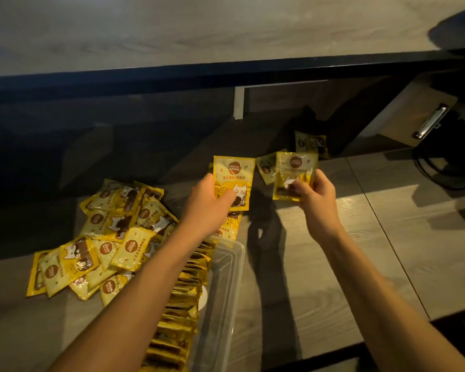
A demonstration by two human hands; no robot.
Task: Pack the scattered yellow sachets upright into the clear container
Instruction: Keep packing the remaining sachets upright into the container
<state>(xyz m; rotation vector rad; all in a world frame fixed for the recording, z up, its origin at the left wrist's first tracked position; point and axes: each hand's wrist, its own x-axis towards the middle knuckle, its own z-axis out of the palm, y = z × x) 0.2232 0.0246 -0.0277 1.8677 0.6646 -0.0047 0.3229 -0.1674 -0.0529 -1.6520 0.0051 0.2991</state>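
The clear container (227, 267) sits on the wood floor (387, 237), low in the middle of the view. A long row of yellow sachets (184, 296) stands on edge inside it, along its left side. The right side of the container looks bare.

Just past the far end of the container, the left hand (210, 205) pinches one sachet (235, 181) by its bottom corner, thumb on the front. It is held up flat, facing the person. To the right of the container's far end, the right hand (316, 193) grips another sachet (293, 175) with bent fingers. That one may be more than one pack; it is hard to tell.

To the left of the container lies a big loose pile of sachets (100, 237), flat and mixed up. A few more sachets (310, 143) lie farther off, beyond the right hand, near a dark desk edge (226, 73).

It looks like the picking-up step: both hands have packs, and lots are left. Next, the held packs likely need turning on edge and sliding down beside the row, without knocking it over.
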